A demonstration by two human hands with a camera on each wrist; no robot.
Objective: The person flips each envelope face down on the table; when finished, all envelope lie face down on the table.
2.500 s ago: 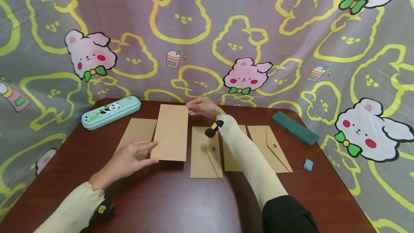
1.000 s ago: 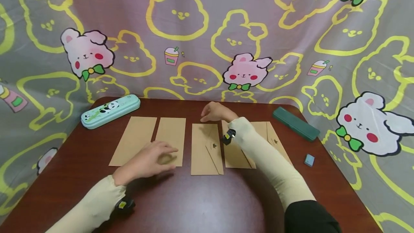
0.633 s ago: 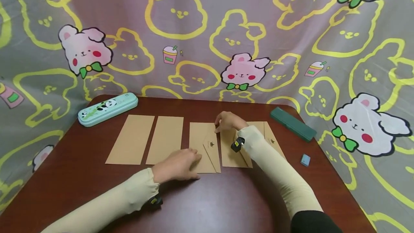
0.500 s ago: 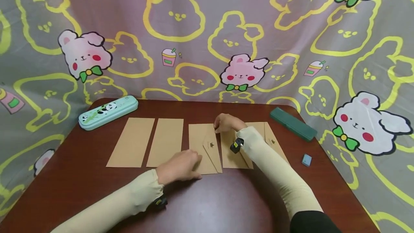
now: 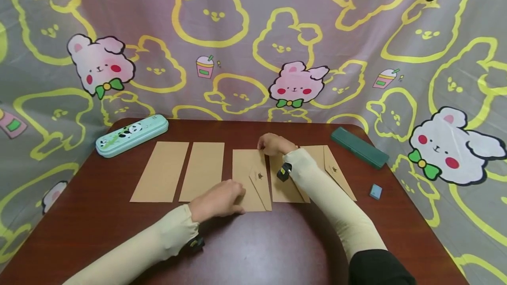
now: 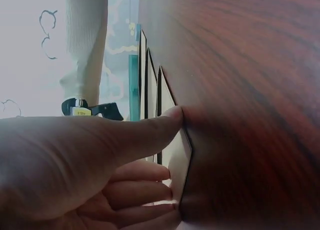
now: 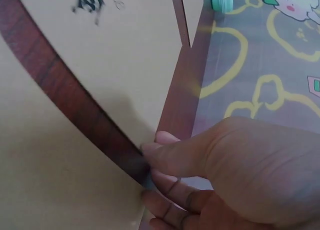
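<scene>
Several brown envelopes lie in a row on the table. The middle envelope has its flap side up, with a small crown print. My left hand grips its near left corner; in the left wrist view the thumb is at the near edge and the fingers curl at the side. At its far right corner my right hand pinches between thumb and fingers. To the left, two envelopes, the leftmost and its neighbour, show plain faces. Two more flap-side-up envelopes, a nearer one and the rightmost, are partly behind my right arm.
A light teal pencil case with a panda lies at the back left of the table. At the right are a dark green case and a small blue block. A patterned curtain hangs behind.
The plain envelope second from left, earlier lifted between both hands, now lies flat. Both hands have let it go and moved right to the middle envelope's corners.
</scene>
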